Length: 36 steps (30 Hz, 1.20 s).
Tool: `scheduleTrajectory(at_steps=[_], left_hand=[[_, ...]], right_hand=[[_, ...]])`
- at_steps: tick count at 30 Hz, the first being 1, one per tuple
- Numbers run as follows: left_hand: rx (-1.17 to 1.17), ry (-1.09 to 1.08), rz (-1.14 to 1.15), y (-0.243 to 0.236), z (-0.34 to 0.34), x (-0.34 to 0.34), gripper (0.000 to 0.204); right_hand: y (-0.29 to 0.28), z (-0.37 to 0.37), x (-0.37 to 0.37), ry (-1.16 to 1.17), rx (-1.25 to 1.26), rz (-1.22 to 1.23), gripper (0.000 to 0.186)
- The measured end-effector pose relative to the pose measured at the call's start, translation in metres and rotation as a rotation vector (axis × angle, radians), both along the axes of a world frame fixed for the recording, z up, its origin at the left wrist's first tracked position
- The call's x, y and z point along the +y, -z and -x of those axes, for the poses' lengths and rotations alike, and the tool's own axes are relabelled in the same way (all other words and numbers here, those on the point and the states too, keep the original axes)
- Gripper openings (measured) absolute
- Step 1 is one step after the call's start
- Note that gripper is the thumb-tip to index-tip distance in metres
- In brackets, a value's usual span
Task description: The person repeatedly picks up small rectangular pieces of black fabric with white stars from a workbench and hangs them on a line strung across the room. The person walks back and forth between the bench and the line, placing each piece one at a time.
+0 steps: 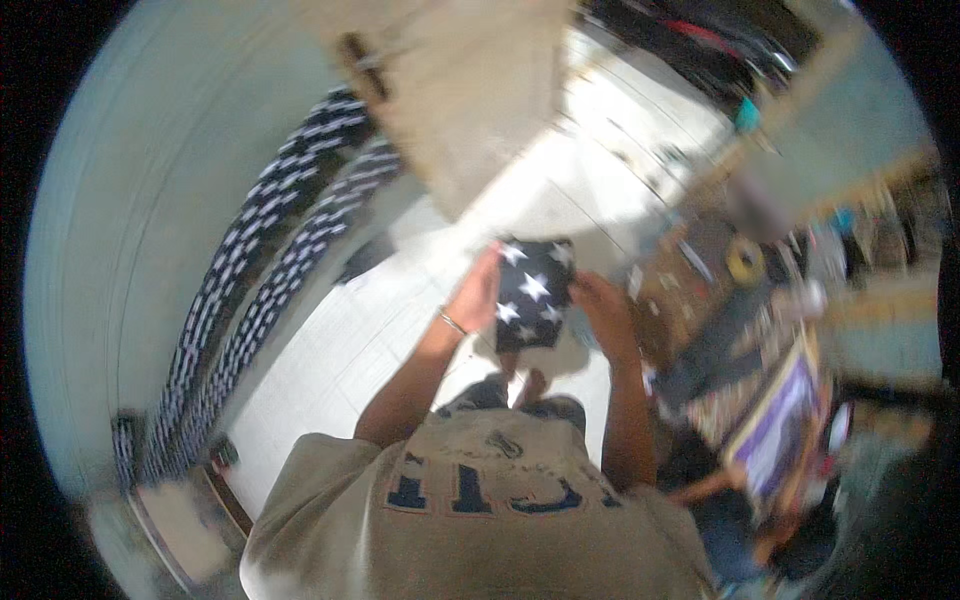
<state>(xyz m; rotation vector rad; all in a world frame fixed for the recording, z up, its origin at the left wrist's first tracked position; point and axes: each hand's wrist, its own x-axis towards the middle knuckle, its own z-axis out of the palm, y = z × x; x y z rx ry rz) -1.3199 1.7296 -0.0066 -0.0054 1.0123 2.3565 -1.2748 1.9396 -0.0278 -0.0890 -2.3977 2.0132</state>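
Observation:
In front of my body, at mid-picture, I hold a flat black piece with white stars (535,290); it looks like folded cloth, though blur hides its exact kind. Along its left edge my left hand (480,288) grips it, a bracelet on that wrist. On the opposite edge, the fingers of my right hand (597,300) are closed at its upper right side. Both forearms reach up from my beige shirt (480,540). My bare feet show just below the starred piece.
White floor tiles (330,370) lie below. A pale wooden door (480,100) stands ahead. Black-and-white patterned fabric (265,220) hangs along the left wall. Clutter crowds the right, with a yellow ring (745,260) and a purple-and-white panel (780,430). Dark items (690,45) sit far right.

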Motion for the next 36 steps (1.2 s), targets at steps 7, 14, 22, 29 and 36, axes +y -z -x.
scheduleTrajectory(at_steps=[7,14,22,29,36], left_hand=[[-0.018,-0.284,0.373,0.027,-0.071,-0.055,0.065],[-0.547,-1.134,-0.226,0.051,-0.244,-0.15,0.078],[0.57,-1.612,-0.736,-0.08,-0.36,-0.308,0.089],[0.694,-1.742,-0.606,-0.127,-0.449,-0.396,0.086],[0.176,-2.025,-0.383,0.028,-0.511,-0.492,0.086]], right_hand=[[-0.03,0.03,-0.039,-0.482,0.044,-0.197,0.022],[-0.06,0.05,-0.125,-0.895,0.053,-0.47,0.019],[-0.05,0.017,-0.379,-1.187,0.197,-0.215,0.015],[-0.11,-0.063,-0.584,-1.452,0.318,-0.091,0.018],[-0.137,-0.117,-0.784,-1.729,0.741,-0.109,0.013]])
